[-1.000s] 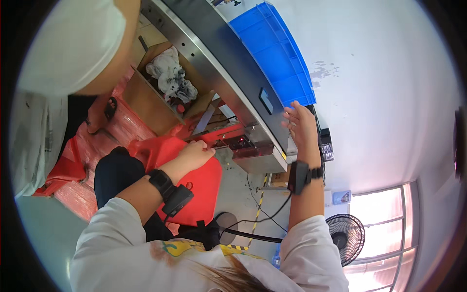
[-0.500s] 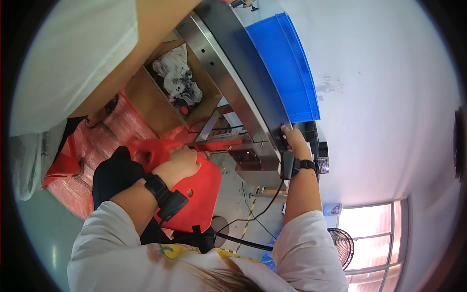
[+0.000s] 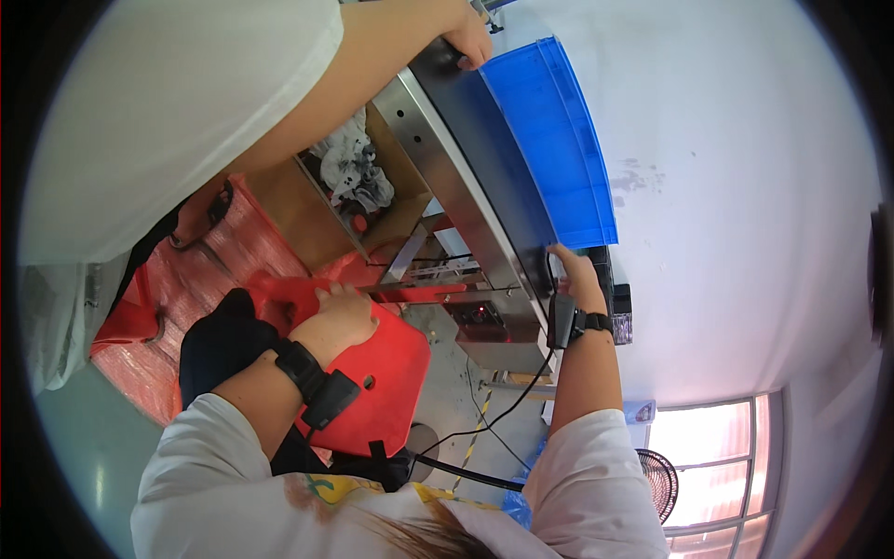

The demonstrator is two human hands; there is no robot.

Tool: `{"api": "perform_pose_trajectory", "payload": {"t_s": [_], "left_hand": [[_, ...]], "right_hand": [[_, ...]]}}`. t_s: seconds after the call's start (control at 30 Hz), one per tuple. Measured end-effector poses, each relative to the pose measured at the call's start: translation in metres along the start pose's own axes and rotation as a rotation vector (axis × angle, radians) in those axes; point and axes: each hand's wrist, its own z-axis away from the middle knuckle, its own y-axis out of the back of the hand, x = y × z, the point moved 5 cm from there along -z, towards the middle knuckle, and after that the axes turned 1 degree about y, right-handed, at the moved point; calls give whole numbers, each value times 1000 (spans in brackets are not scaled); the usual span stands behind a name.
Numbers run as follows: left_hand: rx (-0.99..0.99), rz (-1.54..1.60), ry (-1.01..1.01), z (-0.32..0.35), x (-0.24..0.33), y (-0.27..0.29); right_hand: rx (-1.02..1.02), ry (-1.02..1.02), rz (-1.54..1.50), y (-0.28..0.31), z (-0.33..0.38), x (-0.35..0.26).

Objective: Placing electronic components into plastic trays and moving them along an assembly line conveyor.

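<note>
My left hand [image 3: 337,321] is on a red plastic stool [image 3: 396,368], its fingers bent over the far edge of the seat. The seat has a round hole near its middle. My right hand [image 3: 577,277] is at the near end of a long steel machine [image 3: 466,200] with a dark flat top, which looks like a conveyor. Its thumb and fingertips close round something small and dark at the belt's edge, too hidden to name. Each wrist wears a black strap with a small box; a cable runs from the right one.
A co-worker's hand [image 3: 472,42] rests on the belt's far end. Beyond the belt stands a blue bin [image 3: 563,154] by the white wall. A cardboard box [image 3: 400,172] with crumpled white plastic sits under the machine. A fan [image 3: 659,484] stands at the right, near a window.
The co-worker's arm has come further into view, its hand now on the belt. The whole view has shifted slightly. My hands remain at the stool and the belt's end.
</note>
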Motion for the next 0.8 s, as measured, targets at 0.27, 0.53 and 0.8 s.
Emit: {"api": "perform_pose_trajectory", "payload": {"t_s": [0.27,0.53,0.8], "left_hand": [[46,-41,-16,-2,0,-1],[-21,197,-91,17,-8,25],[-837,2110,-358,52,46,64]], "right_hand": [[35,-1,-94,-11,-9,-37],[-8,469,-951,-37,95,-78],[36,1057,-139,-121,221,-67]]}}
